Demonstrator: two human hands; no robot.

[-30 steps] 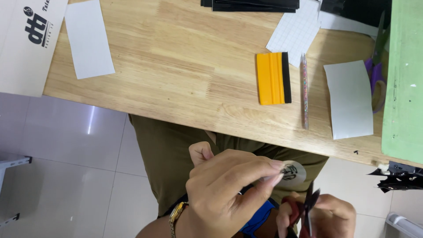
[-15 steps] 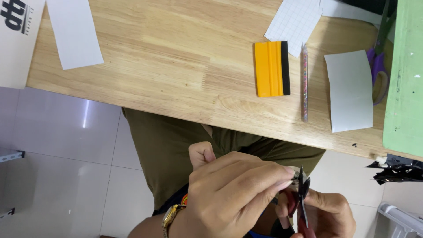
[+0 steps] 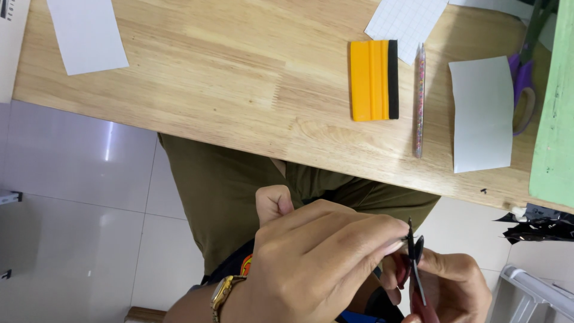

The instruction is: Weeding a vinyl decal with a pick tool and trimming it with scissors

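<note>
here the scissors (image 3: pixel 417 281) stand nearly upright, tip toward the table, right hand (image 3: pixel 448 287) gripping them, left hand (image 3: pixel 317 257) fingers pinching the tip.

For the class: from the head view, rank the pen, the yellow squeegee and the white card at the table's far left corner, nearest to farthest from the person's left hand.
1. Pen, right of the squeegee, above the left hand.
2. Yellow squeegee, mid-table, slightly farther.
3. White card, far left corner.
</note>
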